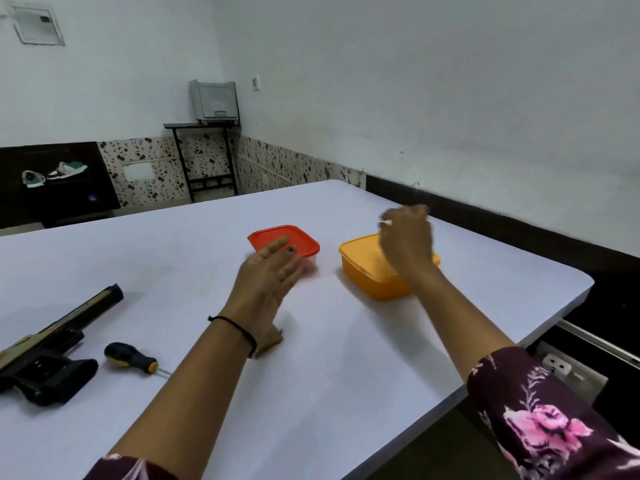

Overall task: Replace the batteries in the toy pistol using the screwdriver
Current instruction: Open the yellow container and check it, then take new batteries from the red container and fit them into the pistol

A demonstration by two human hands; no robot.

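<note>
Hovering spread at the red-lidded box (pixel 277 233), left grip (pixel 272 271); right grip (pixel 407 237) pinches a small pale object (pixel 385 222) above the orange box (pixel 360 268). Toy pistol (pixel 45 344) lies well left of both, beside the screwdriver (pixel 130 355). Probably light, rigid plastic; take its handle.

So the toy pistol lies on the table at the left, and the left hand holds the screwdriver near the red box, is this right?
Not quite. In the head view the screwdriver lies on the table beside the toy pistol; the left hand near the red box is open and holds nothing.
</note>
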